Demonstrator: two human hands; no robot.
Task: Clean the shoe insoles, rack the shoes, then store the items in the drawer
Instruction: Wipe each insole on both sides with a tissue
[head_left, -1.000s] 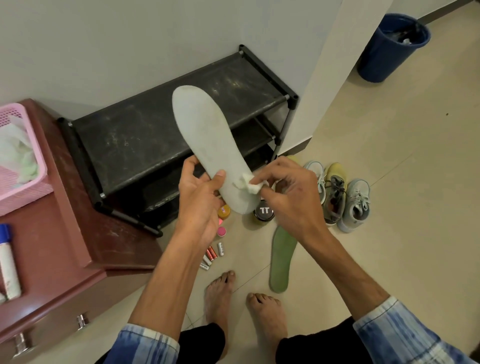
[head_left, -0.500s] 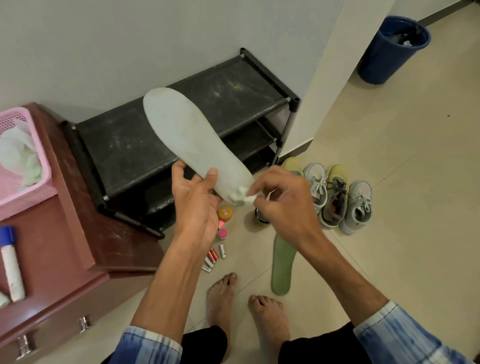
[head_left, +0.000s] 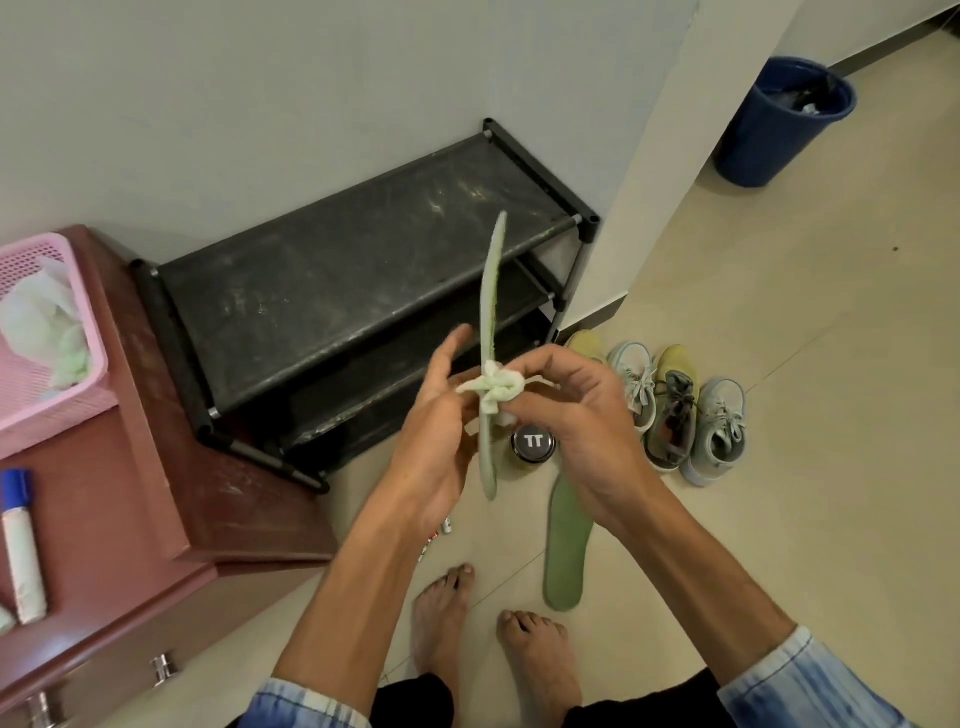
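Insoles 2: held insole (head_left: 491, 291), floor insole (head_left: 566, 540) | shoes (head_left: 675, 415) 4 | right fingers (head_left: 532, 371) pinch wipe (head_left: 497, 391) | left fingers (head_left: 451, 356) unclear

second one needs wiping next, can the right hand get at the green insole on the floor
Likely yes, once freed: the right hand pinches a wipe, but the green insole lies uncovered on the floor below it.
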